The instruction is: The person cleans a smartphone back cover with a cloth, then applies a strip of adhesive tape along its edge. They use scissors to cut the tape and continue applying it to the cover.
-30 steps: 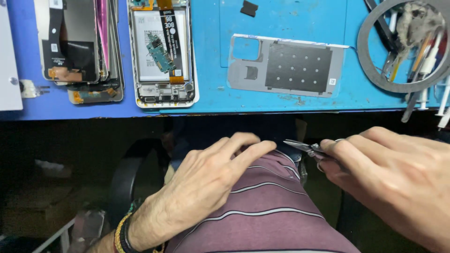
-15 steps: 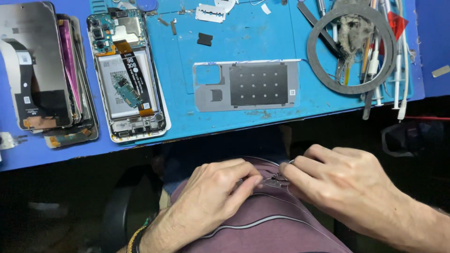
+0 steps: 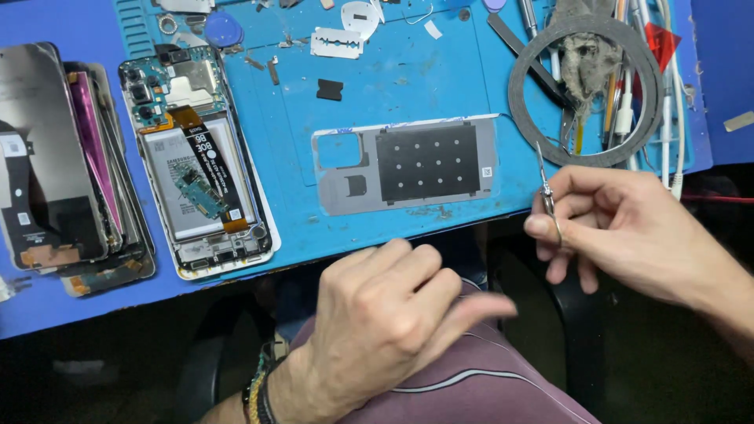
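Note:
My right hand (image 3: pixel 620 228) grips thin metal tweezers (image 3: pixel 545 187), tips pointing up toward the blue work mat (image 3: pixel 275 118). My left hand (image 3: pixel 385 314) is loosely curled with the thumb stuck out, resting on my purple striped shirt (image 3: pixel 463 385) and holding nothing. Just beyond both hands, a grey phone back cover (image 3: pixel 408 163) lies inside-up on the mat's front edge. An opened phone (image 3: pixel 196 165) with its battery and boards exposed lies to the left.
Stacked phone screens (image 3: pixel 55 157) lie at the far left. A grey ring (image 3: pixel 585 86) at the back right encircles a wad and several tools. A razor blade (image 3: pixel 336 43), small parts and a blue pick (image 3: pixel 224 31) are scattered at the back.
My right hand has lifted from my lap toward the mat's edge with the tweezers, now pointing up. My left hand has curled, thumb out. The view has shifted down and closer.

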